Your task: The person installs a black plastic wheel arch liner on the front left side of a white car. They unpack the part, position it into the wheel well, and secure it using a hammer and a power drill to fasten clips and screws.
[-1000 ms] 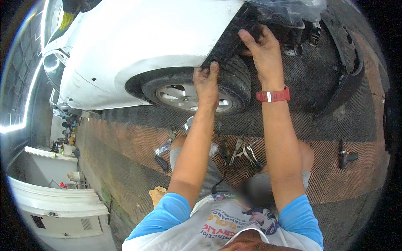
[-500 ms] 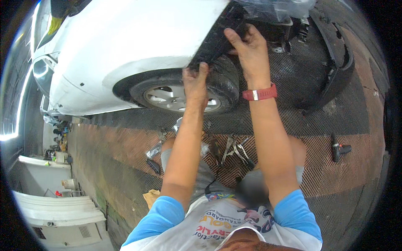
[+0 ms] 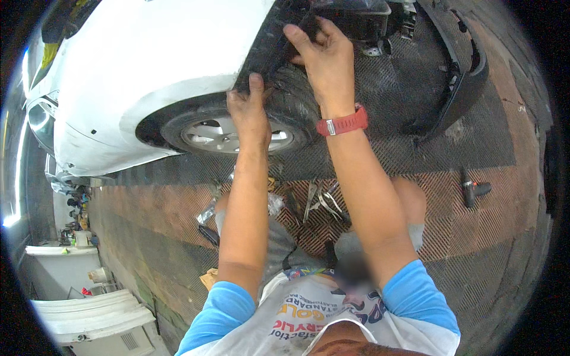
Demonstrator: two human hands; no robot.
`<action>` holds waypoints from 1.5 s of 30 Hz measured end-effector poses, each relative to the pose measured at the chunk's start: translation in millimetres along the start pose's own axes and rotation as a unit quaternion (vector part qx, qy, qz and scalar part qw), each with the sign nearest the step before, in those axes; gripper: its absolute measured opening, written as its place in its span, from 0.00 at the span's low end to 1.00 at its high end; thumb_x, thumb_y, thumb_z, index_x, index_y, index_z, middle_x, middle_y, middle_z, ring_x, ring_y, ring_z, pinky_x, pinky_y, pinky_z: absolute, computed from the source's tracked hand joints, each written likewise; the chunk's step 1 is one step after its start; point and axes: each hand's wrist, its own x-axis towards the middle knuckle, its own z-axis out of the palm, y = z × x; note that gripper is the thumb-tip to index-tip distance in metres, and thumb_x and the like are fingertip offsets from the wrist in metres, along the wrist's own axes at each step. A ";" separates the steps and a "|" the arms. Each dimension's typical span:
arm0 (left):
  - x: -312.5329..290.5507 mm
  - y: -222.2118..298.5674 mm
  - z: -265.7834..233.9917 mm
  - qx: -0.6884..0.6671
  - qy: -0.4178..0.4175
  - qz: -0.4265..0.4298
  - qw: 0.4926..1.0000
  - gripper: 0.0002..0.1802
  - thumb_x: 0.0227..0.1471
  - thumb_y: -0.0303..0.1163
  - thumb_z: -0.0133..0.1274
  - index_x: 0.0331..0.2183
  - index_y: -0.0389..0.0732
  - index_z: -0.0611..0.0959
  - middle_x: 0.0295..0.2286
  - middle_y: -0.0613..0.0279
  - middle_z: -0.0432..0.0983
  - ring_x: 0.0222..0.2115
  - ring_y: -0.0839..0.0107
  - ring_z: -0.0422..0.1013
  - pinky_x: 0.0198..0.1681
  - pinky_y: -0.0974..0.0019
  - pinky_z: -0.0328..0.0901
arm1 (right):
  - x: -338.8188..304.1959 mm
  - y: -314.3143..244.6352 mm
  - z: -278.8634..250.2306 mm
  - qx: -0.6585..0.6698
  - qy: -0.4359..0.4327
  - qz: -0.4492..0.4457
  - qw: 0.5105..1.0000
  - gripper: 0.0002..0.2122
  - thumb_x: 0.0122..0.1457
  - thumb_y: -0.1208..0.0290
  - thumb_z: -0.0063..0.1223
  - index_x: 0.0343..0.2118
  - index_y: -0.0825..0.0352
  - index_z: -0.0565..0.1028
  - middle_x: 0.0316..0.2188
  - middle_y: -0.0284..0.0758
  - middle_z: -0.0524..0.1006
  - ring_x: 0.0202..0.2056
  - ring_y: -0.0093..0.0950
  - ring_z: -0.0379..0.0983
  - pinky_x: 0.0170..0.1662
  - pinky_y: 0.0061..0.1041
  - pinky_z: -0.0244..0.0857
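A black plastic wheel-arch liner (image 3: 265, 50) shows along the rear edge of the white fender (image 3: 148, 53), above the wheel (image 3: 219, 135). My left hand (image 3: 249, 113) is closed at the liner's lower corner, thumb up, where the fender edge meets the tyre (image 3: 294, 101). Higher and to the right, my right hand (image 3: 328, 59) pinches the liner's right side, thumb on the near face. Its other fingers curl behind and are partly hidden. A red watch (image 3: 344, 123) is on my right wrist.
A detached dark bumper (image 3: 454, 89) lies at the right on the ribbed floor mat (image 3: 392, 107). A cordless drill (image 3: 470, 188) rests on the brown mat. Pliers (image 3: 323, 202) and other tools lie between my knees. White panels (image 3: 89, 314) stand at lower left.
The whole view has shifted, so the car and both hands appear farther left and slightly higher. Both hands stay at the same places on the liner.
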 end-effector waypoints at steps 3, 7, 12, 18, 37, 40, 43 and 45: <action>0.7 -4.6 -3.2 0.027 0.021 0.001 0.999 0.27 0.58 0.39 0.60 0.53 0.38 0.69 0.47 0.57 0.73 0.46 0.66 0.72 0.48 0.59 0.69 | -0.7 4.3 -3.1 -0.030 -0.003 0.002 1.000 0.16 0.56 0.66 0.66 0.37 0.76 0.76 0.22 0.34 0.78 0.21 0.19 0.72 0.23 0.21 0.67; 0.9 -6.1 -4.4 0.001 0.008 0.017 1.000 0.25 0.57 0.39 0.61 0.51 0.38 0.72 0.45 0.59 0.75 0.42 0.67 0.74 0.45 0.63 0.71 | 2.4 -1.1 -4.8 -0.033 -0.031 0.032 0.998 0.16 0.58 0.64 0.63 0.40 0.74 0.76 0.27 0.37 0.80 0.24 0.24 0.76 0.26 0.25 0.71; -2.0 -0.3 1.6 -0.037 -0.028 0.001 0.999 0.25 0.57 0.41 0.60 0.51 0.41 0.73 0.46 0.61 0.76 0.45 0.66 0.73 0.48 0.57 0.69 | -6.3 -13.6 3.2 0.018 -0.004 0.063 0.998 0.17 0.60 0.68 0.62 0.45 0.74 0.71 0.32 0.34 0.80 0.30 0.16 0.75 0.28 0.15 0.68; -2.7 1.3 -3.9 -0.045 -0.048 -0.021 0.998 0.24 0.58 0.41 0.59 0.52 0.40 0.74 0.45 0.60 0.77 0.45 0.66 0.74 0.47 0.59 0.70 | -14.1 -13.3 12.8 0.016 0.070 0.061 0.996 0.18 0.59 0.70 0.63 0.45 0.75 0.69 0.32 0.36 0.79 0.28 0.17 0.75 0.26 0.15 0.68; -1.3 -12.3 6.0 -0.007 0.025 0.021 0.999 0.29 0.57 0.48 0.59 0.45 0.36 0.67 0.43 0.55 0.73 0.42 0.66 0.72 0.46 0.62 0.69 | 0.7 -20.4 10.1 0.031 0.048 0.110 0.992 0.16 0.60 0.71 0.61 0.47 0.76 0.74 0.34 0.35 0.82 0.28 0.17 0.77 0.24 0.12 0.69; -0.5 -14.9 6.2 0.017 0.047 0.009 0.999 0.30 0.57 0.50 0.59 0.45 0.35 0.66 0.43 0.55 0.72 0.42 0.66 0.71 0.46 0.61 0.68 | 3.4 -16.2 7.4 0.047 0.046 0.098 0.993 0.17 0.60 0.71 0.62 0.47 0.77 0.74 0.34 0.35 0.82 0.28 0.17 0.77 0.24 0.12 0.70; -3.5 -13.7 12.5 0.019 0.046 0.004 0.999 0.32 0.57 0.50 0.59 0.45 0.34 0.66 0.43 0.55 0.72 0.43 0.66 0.71 0.46 0.59 0.69 | 1.4 -15.8 2.2 0.088 0.026 0.071 0.993 0.17 0.59 0.71 0.63 0.47 0.77 0.74 0.34 0.36 0.82 0.28 0.17 0.77 0.24 0.12 0.70; -4.9 -13.1 13.5 0.028 0.049 -0.005 0.998 0.32 0.57 0.51 0.59 0.45 0.34 0.66 0.43 0.54 0.72 0.44 0.65 0.71 0.47 0.58 0.69 | 4.3 -14.7 2.4 0.077 0.039 0.083 0.993 0.17 0.59 0.71 0.63 0.47 0.76 0.74 0.34 0.36 0.82 0.28 0.18 0.78 0.23 0.12 0.70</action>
